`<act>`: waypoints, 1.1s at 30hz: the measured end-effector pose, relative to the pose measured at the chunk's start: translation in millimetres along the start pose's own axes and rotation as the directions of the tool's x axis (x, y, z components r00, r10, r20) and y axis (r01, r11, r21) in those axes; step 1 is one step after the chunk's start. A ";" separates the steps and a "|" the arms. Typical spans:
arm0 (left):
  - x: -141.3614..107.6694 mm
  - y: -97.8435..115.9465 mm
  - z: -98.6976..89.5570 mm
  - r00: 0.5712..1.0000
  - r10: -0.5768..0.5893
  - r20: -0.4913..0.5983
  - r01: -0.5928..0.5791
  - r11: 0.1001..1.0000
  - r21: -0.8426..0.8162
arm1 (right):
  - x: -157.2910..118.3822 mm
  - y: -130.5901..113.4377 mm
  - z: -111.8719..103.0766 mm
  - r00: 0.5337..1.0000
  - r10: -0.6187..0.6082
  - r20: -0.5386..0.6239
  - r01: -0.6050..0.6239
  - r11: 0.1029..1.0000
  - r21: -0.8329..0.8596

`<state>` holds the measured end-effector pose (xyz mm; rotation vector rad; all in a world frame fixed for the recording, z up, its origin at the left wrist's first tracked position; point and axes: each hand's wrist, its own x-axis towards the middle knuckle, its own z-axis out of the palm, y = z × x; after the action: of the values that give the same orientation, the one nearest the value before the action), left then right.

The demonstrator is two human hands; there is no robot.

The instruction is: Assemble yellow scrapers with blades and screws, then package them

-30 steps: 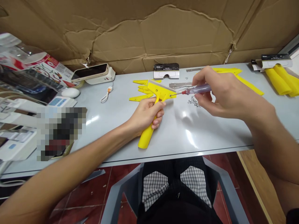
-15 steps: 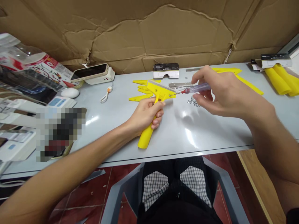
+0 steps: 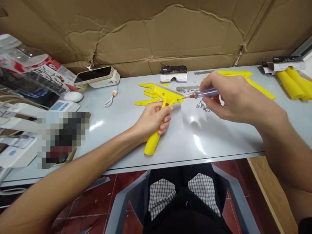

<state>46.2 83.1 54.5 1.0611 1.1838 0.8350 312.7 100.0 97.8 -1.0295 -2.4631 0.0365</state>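
Note:
My left hand [image 3: 157, 120] is wrapped round the neck of a yellow scraper [image 3: 153, 142], its wide head pointing away from me. A metal blade edge shows along the top of that head. Between the fingers of my right hand [image 3: 224, 96] is a screwdriver [image 3: 206, 93] with a clear handle and a red collar. Its tip meets the screw at the right end of the scraper head. Small nuts or screws [image 3: 202, 106] lie in a loose pile below the right fingers. Metal blades [image 3: 186, 88] rest just behind the screwdriver.
Yellow plastic pieces [image 3: 143, 102] lie behind the scraper, with more yellow parts [image 3: 262, 88] behind my right hand. A small black-and-white box [image 3: 173, 74] stands by the cardboard. Yellow handles [image 3: 290, 83] are at far right. Phones, a bottle and a white mouse [image 3: 73, 97] crowd the left.
Almost nothing differs. The right fingers have shifted slightly on the screwdriver handle, while the scraper stays in place in my left hand.

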 end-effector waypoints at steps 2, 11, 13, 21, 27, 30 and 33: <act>0.4 -0.4 -0.2 1.000 -0.001 -0.003 0.001 1.000 -0.001 | 0.6 0.6 1.8 0.999 -0.016 -0.028 0.016 1.000 0.004; 0.0 0.2 0.1 1.000 0.000 0.003 0.000 1.000 0.005 | 0.8 -0.7 0.3 0.999 0.042 0.024 -0.042 0.999 -0.013; -0.3 0.7 0.7 1.000 -0.004 -0.002 0.004 1.000 0.006 | -0.1 -1.7 -0.4 0.999 0.037 0.033 -0.039 0.999 0.034; 0.0 1.5 1.5 1.000 -0.012 -0.013 0.012 1.000 -0.004 | 0.4 2.1 1.7 0.998 0.055 -0.016 -0.055 0.998 0.000; 0.2 1.3 0.9 1.000 -0.018 -0.010 0.018 1.000 0.002 | 0.1 -1.3 -0.7 1.000 0.018 0.024 -0.018 0.999 0.028; 0.7 0.8 0.5 1.000 -0.019 -0.006 0.019 1.000 0.002 | 0.0 0.7 0.4 1.000 -0.019 -0.017 0.020 0.999 0.038; 0.9 0.8 0.5 1.000 -0.021 -0.008 0.021 1.000 -0.001 | 0.2 2.8 2.2 0.999 0.004 -0.048 -0.003 1.000 0.012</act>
<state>46.9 84.1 55.0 1.0439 1.1992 0.8243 313.6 102.5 95.4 -1.0176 -2.4146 0.0273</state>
